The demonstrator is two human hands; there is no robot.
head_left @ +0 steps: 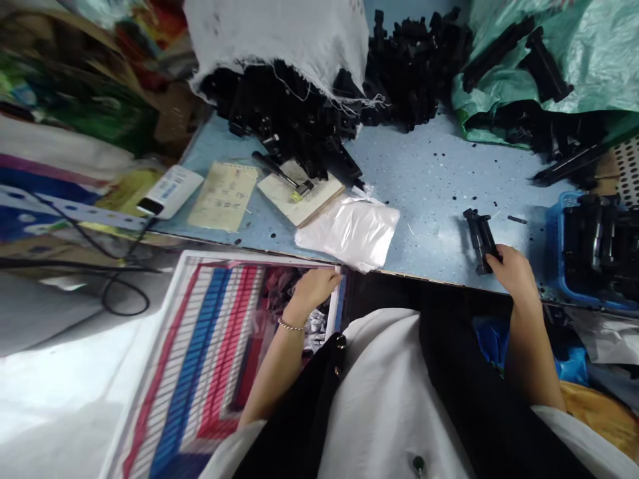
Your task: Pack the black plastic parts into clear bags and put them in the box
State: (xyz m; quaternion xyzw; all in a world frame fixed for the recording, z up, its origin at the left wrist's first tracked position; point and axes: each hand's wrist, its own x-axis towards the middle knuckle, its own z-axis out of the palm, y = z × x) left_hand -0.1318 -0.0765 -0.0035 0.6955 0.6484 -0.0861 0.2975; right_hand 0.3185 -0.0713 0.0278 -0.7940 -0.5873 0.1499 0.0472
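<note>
On the blue table, my right hand (515, 269) grips the near end of a black plastic part (480, 241), with the thumb and fingers closed on it. The part is long and narrow and lies close to the table's front edge. My left hand (315, 290), a beaded bracelet at its wrist, is over the white-rimmed basket (178, 279) below the table. Its fingers are bent together near the basket's right rim, and what they hold, if anything, is hidden. Small plastic-wrapped items (315, 327) show beneath this hand. Just above it lies a stack of clear plastic bags (352, 229).
Black parts (414, 66) are heaped at the back beside a white woven sack (279, 33). A green bag (599, 66) and a blue basket (558, 246) hold more at right. A tool (282, 171), a paper note (224, 196) and a white device (172, 189) lie left.
</note>
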